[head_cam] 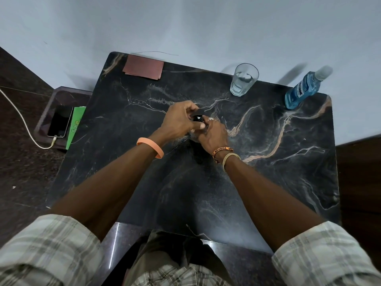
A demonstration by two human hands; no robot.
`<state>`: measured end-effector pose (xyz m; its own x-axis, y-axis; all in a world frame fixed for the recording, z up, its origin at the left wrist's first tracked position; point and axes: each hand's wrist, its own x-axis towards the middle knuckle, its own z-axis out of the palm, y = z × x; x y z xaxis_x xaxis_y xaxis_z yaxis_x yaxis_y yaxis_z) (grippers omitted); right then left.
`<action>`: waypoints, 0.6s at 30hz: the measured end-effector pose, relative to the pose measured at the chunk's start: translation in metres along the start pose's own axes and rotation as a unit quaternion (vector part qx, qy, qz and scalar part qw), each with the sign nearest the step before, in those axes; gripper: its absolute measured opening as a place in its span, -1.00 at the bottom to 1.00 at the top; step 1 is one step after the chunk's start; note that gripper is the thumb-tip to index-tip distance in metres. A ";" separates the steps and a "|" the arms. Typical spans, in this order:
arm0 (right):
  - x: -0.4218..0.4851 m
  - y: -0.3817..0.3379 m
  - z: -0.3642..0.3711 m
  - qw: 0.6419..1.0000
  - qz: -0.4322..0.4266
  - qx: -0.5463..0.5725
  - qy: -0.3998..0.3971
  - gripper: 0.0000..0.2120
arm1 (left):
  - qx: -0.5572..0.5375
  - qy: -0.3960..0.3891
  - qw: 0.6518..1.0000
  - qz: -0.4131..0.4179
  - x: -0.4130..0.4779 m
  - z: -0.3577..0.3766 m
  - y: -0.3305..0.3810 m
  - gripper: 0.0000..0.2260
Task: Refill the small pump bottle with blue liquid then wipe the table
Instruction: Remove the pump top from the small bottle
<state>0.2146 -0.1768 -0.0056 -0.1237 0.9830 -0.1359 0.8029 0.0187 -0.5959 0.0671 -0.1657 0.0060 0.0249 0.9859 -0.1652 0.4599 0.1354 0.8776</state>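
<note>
Single view from a wide-angle camera on the person's head, facing forward and steeply down. The table (268,162) fills mid-frame, its far edge meeting the wall (185,23) at top. Both forearms rise from the lower corners to the left hand (179,122) and right hand (212,135), which hold the small pump bottle (197,117) near centre, at arm's reach.

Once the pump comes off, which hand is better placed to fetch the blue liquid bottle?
Probably the right hand: both hold the small pump bottle, but the blue liquid bottle stands at the table's far right corner, nearer it; the left hand would cross over.
</note>
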 end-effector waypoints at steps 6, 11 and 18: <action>0.000 -0.001 -0.001 1.000 0.018 -0.005 -0.011 -0.66 | 0.036 -0.013 0.999 0.030 -0.001 -0.001 -0.003 -0.68; -0.001 -0.002 -0.002 1.000 0.020 -0.001 -0.010 -0.69 | 0.067 -0.037 0.995 0.064 -0.005 -0.003 0.003 -0.50; -0.003 -0.004 -0.003 1.000 0.025 -0.004 -0.007 -0.77 | 0.092 -0.020 0.993 0.070 -0.006 -0.003 0.005 -0.64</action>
<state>0.2137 -0.1788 -0.0002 -0.0913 0.9800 -0.1767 0.8127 -0.0292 -0.5820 0.0669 -0.1708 0.0128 0.1327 0.9888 -0.0687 0.6038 -0.0257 0.7967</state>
